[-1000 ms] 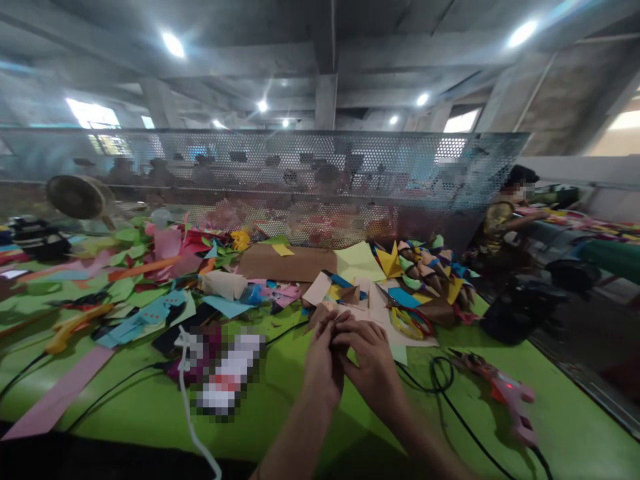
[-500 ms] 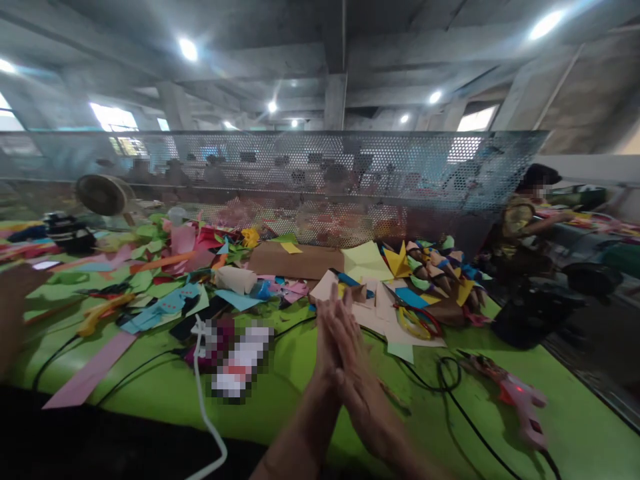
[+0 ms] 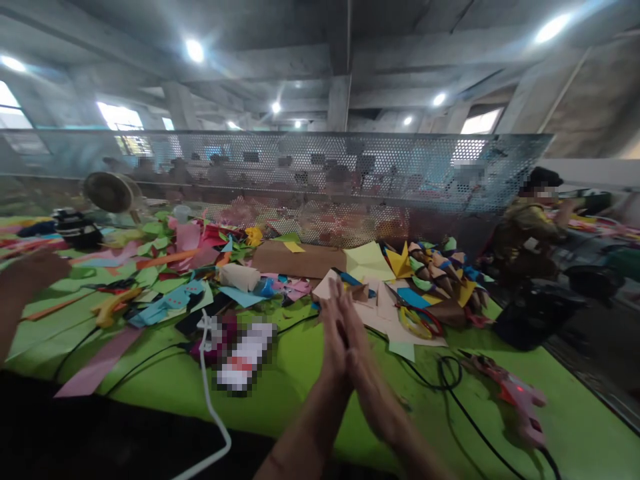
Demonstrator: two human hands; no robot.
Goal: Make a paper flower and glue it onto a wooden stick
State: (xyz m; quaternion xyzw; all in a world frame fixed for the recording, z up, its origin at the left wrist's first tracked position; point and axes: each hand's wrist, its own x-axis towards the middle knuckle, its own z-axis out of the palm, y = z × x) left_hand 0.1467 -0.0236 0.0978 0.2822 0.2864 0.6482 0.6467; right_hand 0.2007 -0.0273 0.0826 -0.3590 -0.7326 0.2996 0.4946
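Note:
My left hand and my right hand are held together palm to palm above the green tabletop. The fingers of both stretch forward, straight, and neither hand holds anything I can see. Just beyond the fingertips lie beige paper pieces and scissors with yellow and red handles. A blurred-out phone-like rectangle rests to the left of my hands. To the right lies a pink glue gun with a red light lit and a black cord.
Coloured paper scraps heap across the back left, near a yellow glue gun. A co-worker's arm reaches in at the left edge. A white cable crosses the front edge. Folded paper pieces pile before a perforated metal screen.
My hands stay pressed together, with their fingers now more closely lined up. The co-worker's arm at the left extends further into view. The view has shifted slightly.

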